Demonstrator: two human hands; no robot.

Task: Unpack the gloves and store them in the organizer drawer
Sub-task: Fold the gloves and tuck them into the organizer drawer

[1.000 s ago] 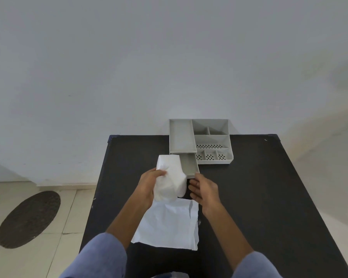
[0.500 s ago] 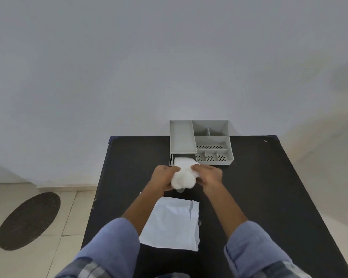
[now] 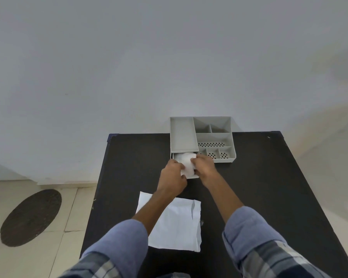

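At the far edge of the black table (image 3: pixel 269 187) stood the grey organizer (image 3: pixel 213 137), its drawer (image 3: pixel 193 176) pulled out toward the person. The white gloves (image 3: pixel 187 163) lay bundled in that drawer, pressed from both sides: the left hand (image 3: pixel 172 175) had its fingers curled against the bundle's left side, and the right hand (image 3: pixel 206 167) gripped it from the right. Nearer the front edge, the empty white package (image 3: pixel 177 225) lay flat under the left forearm.

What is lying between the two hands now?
In the head view, the white gloves lie bunched between the left hand and the right hand, over the open drawer.
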